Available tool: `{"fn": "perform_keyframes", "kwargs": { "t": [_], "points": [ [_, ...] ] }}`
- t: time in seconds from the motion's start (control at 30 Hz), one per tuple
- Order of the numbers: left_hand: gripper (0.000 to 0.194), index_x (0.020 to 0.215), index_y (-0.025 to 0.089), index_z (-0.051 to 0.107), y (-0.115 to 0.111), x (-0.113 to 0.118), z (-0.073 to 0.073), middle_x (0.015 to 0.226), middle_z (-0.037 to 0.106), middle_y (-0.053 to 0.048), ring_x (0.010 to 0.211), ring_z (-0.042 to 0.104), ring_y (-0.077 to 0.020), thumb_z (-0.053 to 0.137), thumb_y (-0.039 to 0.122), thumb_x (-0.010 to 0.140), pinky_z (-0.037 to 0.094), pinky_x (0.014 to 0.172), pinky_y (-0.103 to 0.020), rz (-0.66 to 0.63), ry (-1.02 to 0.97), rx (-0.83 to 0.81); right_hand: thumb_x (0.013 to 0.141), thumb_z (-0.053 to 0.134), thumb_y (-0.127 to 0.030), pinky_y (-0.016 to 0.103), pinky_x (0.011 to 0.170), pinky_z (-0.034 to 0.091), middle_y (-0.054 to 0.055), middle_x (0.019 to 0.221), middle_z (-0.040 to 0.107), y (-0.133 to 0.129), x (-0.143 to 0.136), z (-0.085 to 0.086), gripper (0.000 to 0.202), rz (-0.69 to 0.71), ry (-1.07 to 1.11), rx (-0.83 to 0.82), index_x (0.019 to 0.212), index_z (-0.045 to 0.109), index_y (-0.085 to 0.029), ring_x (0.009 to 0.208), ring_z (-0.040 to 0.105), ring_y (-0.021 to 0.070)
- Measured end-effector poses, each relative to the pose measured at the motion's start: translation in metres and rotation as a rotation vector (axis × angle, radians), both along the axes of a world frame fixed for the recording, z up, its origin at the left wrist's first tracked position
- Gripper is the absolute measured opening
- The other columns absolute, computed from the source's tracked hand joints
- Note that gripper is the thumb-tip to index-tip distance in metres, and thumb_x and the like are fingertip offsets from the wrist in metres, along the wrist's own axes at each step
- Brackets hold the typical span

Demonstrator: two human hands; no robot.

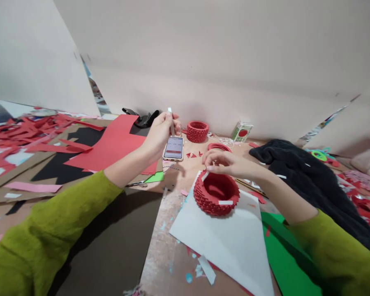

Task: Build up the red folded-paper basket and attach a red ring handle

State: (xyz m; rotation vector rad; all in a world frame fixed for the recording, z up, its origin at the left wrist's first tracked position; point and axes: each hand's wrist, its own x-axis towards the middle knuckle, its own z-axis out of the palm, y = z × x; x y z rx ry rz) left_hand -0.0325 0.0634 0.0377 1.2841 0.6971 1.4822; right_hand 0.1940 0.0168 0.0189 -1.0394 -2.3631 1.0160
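My left hand (166, 123) is raised above a phone (174, 149), its fingers closed on a narrow white strip (172, 128) that stands upright. My right hand (219, 161) reaches over the far rim of a red bowl (216, 202) made of many small folded paper pieces. Its thumb and fingers pinch a short white strip (205, 176) at the bowl's upper left edge; whether that strip is stuck to the rim I cannot tell. Another white strip (225, 202) lies across the bowl's near rim. Under the bowl is a white sheet (240, 246).
A second red folded-paper ring (197, 132) stands by the wall, near a small box (242, 131). Red paper (111, 144) and red scraps (33, 127) cover the left side. Dark cloth (308, 176) and green paper (286, 250) lie right. A dark board (111, 242) is nearest me.
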Motion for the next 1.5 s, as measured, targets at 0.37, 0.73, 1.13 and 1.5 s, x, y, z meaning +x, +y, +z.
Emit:
{"fn": "perform_keyframes", "kwargs": {
  "t": [0.37, 0.73, 1.13, 1.5],
  "points": [
    [0.026, 0.096, 0.017, 0.047, -0.009, 0.01, -0.008, 0.061, 0.056, 0.0, 0.056, 0.052, -0.0149, 0.045, 0.015, 0.07, 0.038, 0.058, -0.027, -0.234, 0.139, -0.145, 0.091, 0.055, -0.036, 0.03, 0.074, 0.04, 0.002, 0.088, 0.058, 0.011, -0.014, 0.003, 0.018, 0.076, -0.24, -0.045, 0.084, 0.056, -0.02, 0.081, 0.052, 0.0172],
    [0.039, 0.09, 0.015, 0.045, -0.016, 0.011, -0.004, 0.058, 0.039, 0.003, 0.051, 0.036, -0.0109, 0.047, 0.017, 0.051, 0.031, 0.05, -0.022, -0.383, -0.01, -0.189, 0.09, 0.054, -0.034, 0.027, 0.067, 0.039, 0.004, 0.089, 0.058, 0.015, -0.021, 0.005, 0.015, 0.073, -0.35, -0.016, 0.089, 0.056, -0.019, 0.077, 0.051, 0.0164],
    [0.062, 0.101, 0.023, 0.039, -0.024, 0.0, -0.017, 0.071, 0.046, 0.005, 0.057, 0.043, -0.0116, 0.08, 0.025, 0.054, 0.028, 0.047, -0.024, -0.345, 0.867, -0.012, 0.09, 0.055, -0.035, 0.03, 0.067, 0.04, 0.003, 0.086, 0.061, 0.013, -0.022, -0.001, 0.017, 0.032, -0.356, 0.085, 0.083, 0.059, -0.02, 0.075, 0.054, 0.0177],
    [0.05, 0.097, 0.023, 0.036, -0.036, 0.011, -0.025, 0.077, 0.047, 0.003, 0.062, 0.047, -0.0137, 0.071, 0.034, 0.063, 0.031, 0.049, -0.023, -0.437, 1.182, 0.02, 0.086, 0.062, -0.028, 0.031, 0.07, 0.043, 0.004, 0.09, 0.064, 0.016, -0.022, -0.012, 0.011, 0.02, -0.297, 0.168, 0.079, 0.064, -0.019, 0.075, 0.058, 0.017]
  ]
}}
